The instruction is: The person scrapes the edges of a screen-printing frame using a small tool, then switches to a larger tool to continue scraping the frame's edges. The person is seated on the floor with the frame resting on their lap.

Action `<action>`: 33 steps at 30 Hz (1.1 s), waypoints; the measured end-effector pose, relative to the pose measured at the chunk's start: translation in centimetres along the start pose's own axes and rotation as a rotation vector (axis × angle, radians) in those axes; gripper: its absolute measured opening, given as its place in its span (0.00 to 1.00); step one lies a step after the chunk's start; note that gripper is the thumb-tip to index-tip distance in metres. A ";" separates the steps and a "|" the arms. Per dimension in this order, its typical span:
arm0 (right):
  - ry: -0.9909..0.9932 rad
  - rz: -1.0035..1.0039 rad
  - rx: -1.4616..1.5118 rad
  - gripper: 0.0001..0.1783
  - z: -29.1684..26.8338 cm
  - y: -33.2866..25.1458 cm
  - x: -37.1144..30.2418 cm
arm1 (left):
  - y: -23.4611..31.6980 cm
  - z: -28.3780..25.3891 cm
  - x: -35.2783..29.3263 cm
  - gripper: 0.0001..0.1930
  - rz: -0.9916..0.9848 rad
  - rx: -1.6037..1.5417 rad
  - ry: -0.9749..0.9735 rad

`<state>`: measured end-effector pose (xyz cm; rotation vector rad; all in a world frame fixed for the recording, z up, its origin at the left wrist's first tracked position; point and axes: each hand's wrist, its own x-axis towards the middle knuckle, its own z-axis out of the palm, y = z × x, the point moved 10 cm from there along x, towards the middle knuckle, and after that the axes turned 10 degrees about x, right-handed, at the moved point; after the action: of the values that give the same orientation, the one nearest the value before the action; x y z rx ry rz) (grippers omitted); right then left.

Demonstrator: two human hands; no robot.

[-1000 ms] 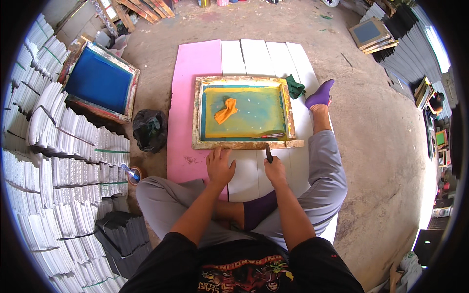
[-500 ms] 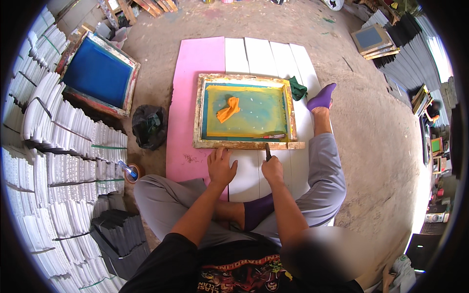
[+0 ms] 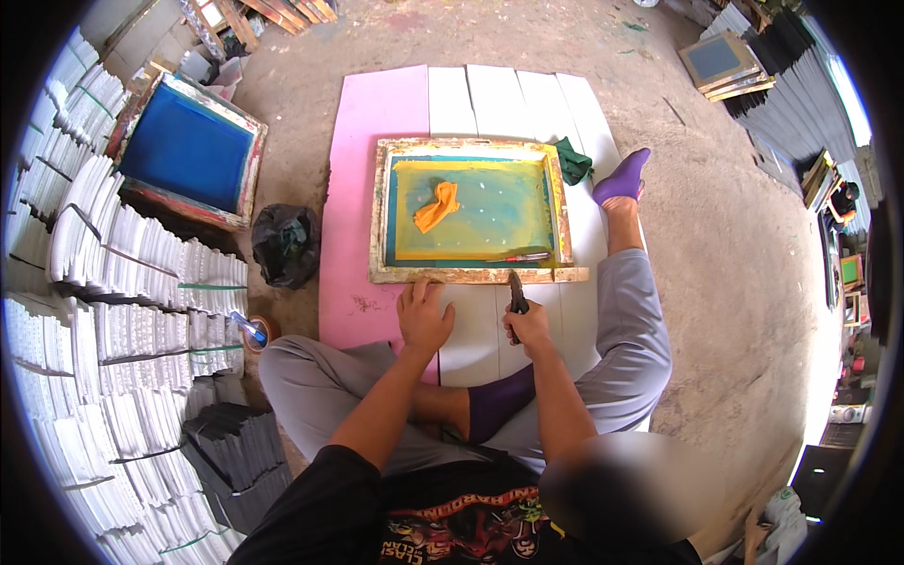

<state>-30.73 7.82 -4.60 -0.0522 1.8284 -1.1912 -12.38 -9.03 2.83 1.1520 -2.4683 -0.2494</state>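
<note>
A wooden screen-printing frame [image 3: 377, 212] with a blue-green mesh and yellow-stained border lies in front of me. My left hand [image 3: 426, 315] is open, its fingertips at the frame's near edge and its thumb apart. In my right hand [image 3: 529, 326] is a dark tool that looks like pliers [image 3: 518, 299], its tip pointing at the near rail. A crumpled orange cloth [image 3: 437, 208] lies on the mesh. Along the near inner edge rests a thin tool with a red handle [image 3: 525, 257]. Both of my forearms reach in from below.
Pink and white boards [image 3: 350, 188] lie under the frame. A dark green cloth [image 3: 573, 162] touches its right side, near my purple-socked foot [image 3: 621, 179]. To the left are a black plastic bag [image 3: 286, 245], a blue screen [image 3: 185, 141], a tape roll [image 3: 271, 330] and bundled white sheets [image 3: 132, 330].
My right hand has turned the pliers slightly, so more of their width and handles show. My left hand stays at the frame's near edge. The view has shifted a little.
</note>
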 end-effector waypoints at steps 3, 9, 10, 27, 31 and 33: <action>-0.117 -0.041 0.037 0.09 2.3 0.0 -1.7 | 0.5 -1.6 0.4 0.18 0.004 -0.058 0.060; -0.439 -0.025 -0.049 0.11 12.4 -0.4 -5.4 | -2.8 -1.9 0.1 0.10 -0.086 -0.351 0.072; -0.485 -0.016 -0.045 0.11 13.9 -0.3 -5.8 | -3.8 -1.9 -0.3 0.10 -0.139 -0.353 0.064; -0.337 0.000 -0.082 0.20 12.0 -0.1 -4.2 | -17.5 -1.8 -4.7 0.13 -0.912 -0.184 -0.015; -0.002 -0.225 -0.349 0.21 5.0 -0.8 -1.3 | -14.7 -1.7 -3.5 0.16 -0.674 -0.260 0.099; 0.124 -0.286 -0.472 0.22 3.1 -2.5 -2.2 | -10.6 -1.9 -2.4 0.18 -0.356 -0.099 0.124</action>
<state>-28.30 5.40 -1.64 -0.5331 2.2337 -0.9398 -2.81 -13.99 0.42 1.5100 -2.1090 -0.3833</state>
